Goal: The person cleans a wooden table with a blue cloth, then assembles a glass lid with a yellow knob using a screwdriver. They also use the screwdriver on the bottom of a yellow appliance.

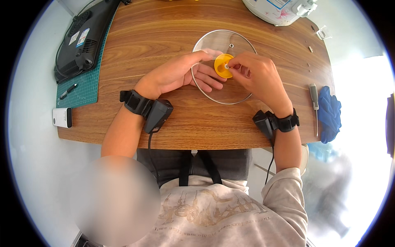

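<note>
A round clear glass lid (214, 40) with a thin metal rim is over the wooden table in front of me. My left hand (177, 72) supports it from the left, its thumb near the upper rim and its fingers seen through the glass. At the lid's middle is a yellow round knob (221, 73), hollow side facing up. The thumb and forefinger of my right hand (259, 74) pinch a small pale piece (226, 66) in that hollow; its exact kind is hidden by the fingertips. The rest of the right fingers are curled.
A black device (82, 49) rests on a green cutting mat (88, 88) at left, near a pen (68, 91) and a white block (61, 117). At right lie a screwdriver (314, 96) and blue gloves (329, 113). A white appliance (271, 10) stands at the back.
</note>
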Motion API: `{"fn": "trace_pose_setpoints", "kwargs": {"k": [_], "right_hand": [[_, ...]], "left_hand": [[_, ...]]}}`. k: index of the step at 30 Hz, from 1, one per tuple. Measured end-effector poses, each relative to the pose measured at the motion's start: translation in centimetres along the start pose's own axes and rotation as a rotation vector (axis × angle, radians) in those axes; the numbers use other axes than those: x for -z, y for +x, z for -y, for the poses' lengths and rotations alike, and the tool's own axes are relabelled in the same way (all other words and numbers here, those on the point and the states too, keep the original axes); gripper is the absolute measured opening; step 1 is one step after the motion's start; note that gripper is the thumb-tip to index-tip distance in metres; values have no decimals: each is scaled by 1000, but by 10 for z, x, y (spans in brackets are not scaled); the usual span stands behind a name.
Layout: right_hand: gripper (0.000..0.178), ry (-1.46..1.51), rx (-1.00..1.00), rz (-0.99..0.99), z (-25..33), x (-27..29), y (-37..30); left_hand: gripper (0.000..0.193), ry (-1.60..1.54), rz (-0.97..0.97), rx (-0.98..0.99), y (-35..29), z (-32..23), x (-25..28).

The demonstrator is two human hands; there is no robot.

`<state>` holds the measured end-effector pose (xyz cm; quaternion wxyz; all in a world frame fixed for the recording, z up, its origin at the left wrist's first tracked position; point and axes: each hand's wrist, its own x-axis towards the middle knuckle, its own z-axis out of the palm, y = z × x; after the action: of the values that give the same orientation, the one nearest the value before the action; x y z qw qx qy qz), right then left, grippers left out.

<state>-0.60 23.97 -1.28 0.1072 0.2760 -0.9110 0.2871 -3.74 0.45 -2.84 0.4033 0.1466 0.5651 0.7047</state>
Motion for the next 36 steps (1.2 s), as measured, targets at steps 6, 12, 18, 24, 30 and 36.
{"fn": "trace_pose_setpoints", "kwargs": {"k": [6, 12, 18, 24, 30, 36], "right_hand": [[9, 18, -21, -74, 2, 4, 0], [9, 12, 24, -66, 0, 2, 0], [10, -21, 21, -54, 0, 0, 0], [9, -71, 43, -63, 0, 0, 0], [9, -97, 42, -78, 2, 1, -1], [8, -99, 43, -70, 2, 1, -1]], "left_hand": [[56, -12, 24, -18, 0, 1, 2], [57, 1, 1, -7, 0, 0, -1], [60, 18, -7, 0, -1, -3, -3], [61, -20, -11, -14, -1, 0, -2], [64, 7, -20, -16, 0, 1, -3], [67, 12, -29, -22, 2, 5, -1]]}}
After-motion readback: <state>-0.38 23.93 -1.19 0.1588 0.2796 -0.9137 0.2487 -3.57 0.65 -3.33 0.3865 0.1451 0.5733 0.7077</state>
